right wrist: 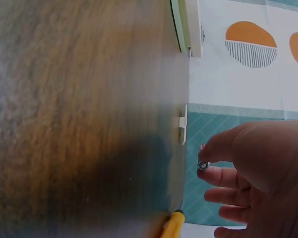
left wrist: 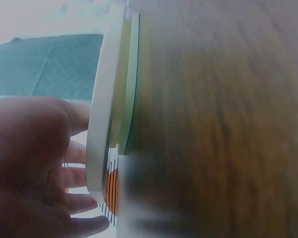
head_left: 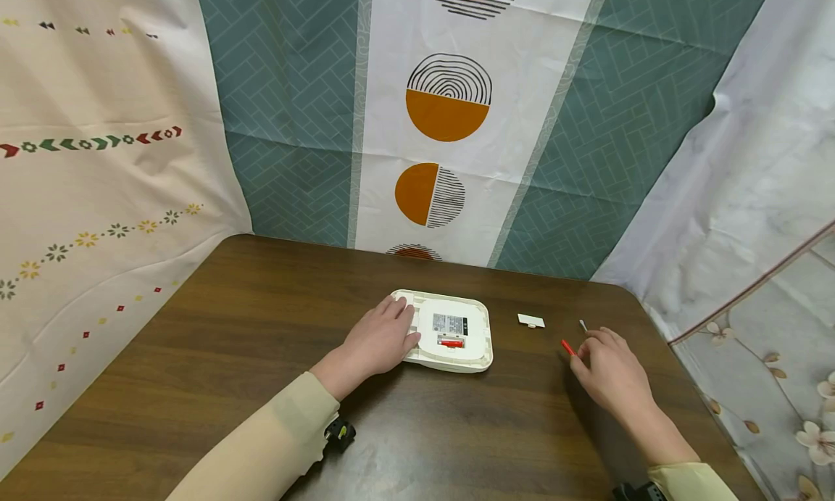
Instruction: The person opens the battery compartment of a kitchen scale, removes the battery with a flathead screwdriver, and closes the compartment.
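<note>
A flat white device [head_left: 479, 327] with rounded corners, seemingly a kitchen scale, lies with its labelled underside up on the table. A red battery [head_left: 451, 344] sits in its small open compartment. My left hand [head_left: 381, 338] rests on the device's left end, fingers spread fairly straight over it; in the left wrist view the device's pale edge [left wrist: 100, 114] crosses before the fingers. My right hand [head_left: 613, 370], off to the right above the table, pinches another red battery [head_left: 568, 347] between thumb and fingers. In the right wrist view, the battery's metal end [right wrist: 203, 164] faces the camera.
A small white battery cover [head_left: 531, 320] lies right of the device. Beyond my right hand, a thin pale tip [head_left: 583, 325] shows on the table; a yellow handle [right wrist: 173, 226] appears in the right wrist view. Patterned cloth [head_left: 450, 138] hangs behind the brown wooden table [head_left: 293, 283].
</note>
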`<act>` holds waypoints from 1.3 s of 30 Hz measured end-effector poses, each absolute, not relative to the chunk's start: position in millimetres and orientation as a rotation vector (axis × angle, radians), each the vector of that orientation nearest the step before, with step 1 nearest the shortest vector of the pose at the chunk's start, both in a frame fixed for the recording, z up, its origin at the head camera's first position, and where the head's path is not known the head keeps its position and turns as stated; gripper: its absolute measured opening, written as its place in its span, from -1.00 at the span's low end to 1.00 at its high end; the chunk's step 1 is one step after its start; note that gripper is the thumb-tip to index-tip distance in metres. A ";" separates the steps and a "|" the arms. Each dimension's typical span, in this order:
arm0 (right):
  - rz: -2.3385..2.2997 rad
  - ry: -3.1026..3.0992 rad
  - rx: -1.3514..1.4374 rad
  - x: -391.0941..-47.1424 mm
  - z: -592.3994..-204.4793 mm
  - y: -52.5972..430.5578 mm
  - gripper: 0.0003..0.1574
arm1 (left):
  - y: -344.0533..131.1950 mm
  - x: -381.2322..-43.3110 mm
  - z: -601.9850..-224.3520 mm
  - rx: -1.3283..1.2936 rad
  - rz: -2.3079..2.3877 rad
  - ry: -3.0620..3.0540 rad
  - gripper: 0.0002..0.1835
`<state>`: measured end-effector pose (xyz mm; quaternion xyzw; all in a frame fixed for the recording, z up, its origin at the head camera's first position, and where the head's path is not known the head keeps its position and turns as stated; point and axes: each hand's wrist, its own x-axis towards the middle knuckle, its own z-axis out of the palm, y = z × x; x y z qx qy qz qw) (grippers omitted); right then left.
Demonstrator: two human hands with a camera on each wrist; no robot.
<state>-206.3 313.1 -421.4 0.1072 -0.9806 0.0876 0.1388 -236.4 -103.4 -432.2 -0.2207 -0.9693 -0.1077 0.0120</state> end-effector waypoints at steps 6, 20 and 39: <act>0.233 -2.878 0.310 -209.3 -426.9 317.7 -0.81 | -103.4 -235.8 -432.1 -0.683 -0.341 -3.025 -0.32; 0.167 -2.934 0.291 -214.4 -430.3 316.5 -0.73 | -102.1 -235.6 -430.5 -0.682 -0.345 -3.021 -0.32; 0.082 -2.989 0.286 -215.3 -430.8 312.8 -0.79 | -102.6 -234.8 -429.9 -0.689 -0.338 -3.011 -0.33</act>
